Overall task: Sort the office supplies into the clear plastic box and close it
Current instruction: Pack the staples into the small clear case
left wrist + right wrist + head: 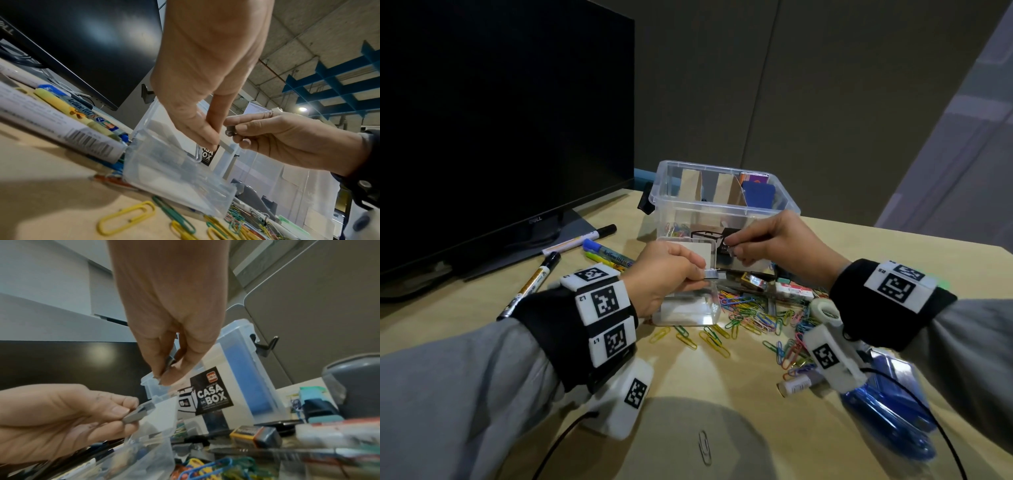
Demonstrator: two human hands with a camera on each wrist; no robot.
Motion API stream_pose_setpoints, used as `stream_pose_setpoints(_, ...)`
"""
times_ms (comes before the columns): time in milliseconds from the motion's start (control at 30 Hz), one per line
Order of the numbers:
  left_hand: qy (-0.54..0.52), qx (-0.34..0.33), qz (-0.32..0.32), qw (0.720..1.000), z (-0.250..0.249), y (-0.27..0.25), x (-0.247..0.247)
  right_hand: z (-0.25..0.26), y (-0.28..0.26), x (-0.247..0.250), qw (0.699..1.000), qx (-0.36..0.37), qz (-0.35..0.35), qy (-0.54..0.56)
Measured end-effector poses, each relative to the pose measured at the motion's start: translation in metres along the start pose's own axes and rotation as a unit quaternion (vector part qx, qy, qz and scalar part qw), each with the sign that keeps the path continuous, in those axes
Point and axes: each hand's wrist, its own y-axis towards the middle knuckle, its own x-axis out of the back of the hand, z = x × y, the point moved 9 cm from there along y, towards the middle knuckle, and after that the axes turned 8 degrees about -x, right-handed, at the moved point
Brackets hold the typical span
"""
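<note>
Staples are being sorted: a staple strip [711,273] is pinched by the left hand [666,274], a smaller piece [730,244] by the right hand [774,240]; next, release into the clear plastic box [784,202] at 12 o'clock.

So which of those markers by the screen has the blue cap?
The middle marker, lying beside the yellow highlighter. The two others, one nearer the screen and one nearer the left sleeve, have black caps.

The big box [722,202] is clear, shiny plastic with brown cardboard walls [726,188] inside. The paper clips [753,315] look smooth and brightly coated. The surface [688,383] is pale, matt wood. The monitor [500,120] is glossy black.
</note>
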Motion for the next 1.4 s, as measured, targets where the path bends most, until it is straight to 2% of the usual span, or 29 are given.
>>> stream_pose_setpoints(167,0.007,-0.01,-0.009,1.0,-0.002,0.001,0.006,-0.002,-0.001,-0.009,1.0,-0.013,0.01,0.022)
stream_pose_setpoints(333,0.033,-0.025,-0.026,0.999,-0.007,0.003,0.016,0.002,-0.001,-0.014,1.0,-0.003,0.016,-0.011)
stream_pose_setpoints(467,0.078,-0.019,-0.03,0.996,-0.009,0.003,0.028,0.005,0.0,-0.023,0.999,-0.006,0.027,-0.027)
stream_pose_setpoints(567,0.154,-0.014,-0.002,0.988,-0.007,-0.001,0.034,0.007,0.001,-0.031,0.999,0.003,0.034,-0.041)
stream_pose_setpoints(733,0.332,-0.059,0.053,0.94,-0.01,-0.007,0.029,0.013,0.004,-0.041,0.996,0.019,0.041,-0.079)
stream_pose_setpoints(833,0.419,-0.089,0.083,0.9,-0.014,-0.011,0.019,0.013,0.006,-0.044,0.994,0.026,0.046,-0.1)
stream_pose_setpoints(967,0.492,-0.125,0.102,0.855,-0.02,-0.016,0.007,0.01,0.006,-0.048,0.985,0.038,0.047,-0.161)
stream_pose_setpoints(1200,0.558,-0.139,0.102,0.812,-0.022,-0.016,-0.003,0.004,0.0,-0.049,0.983,0.029,0.066,-0.172)
stream_pose_setpoints(1400,0.584,-0.143,0.1,0.793,-0.023,-0.013,-0.001,0.002,0.0,-0.049,0.982,0.026,0.073,-0.172)
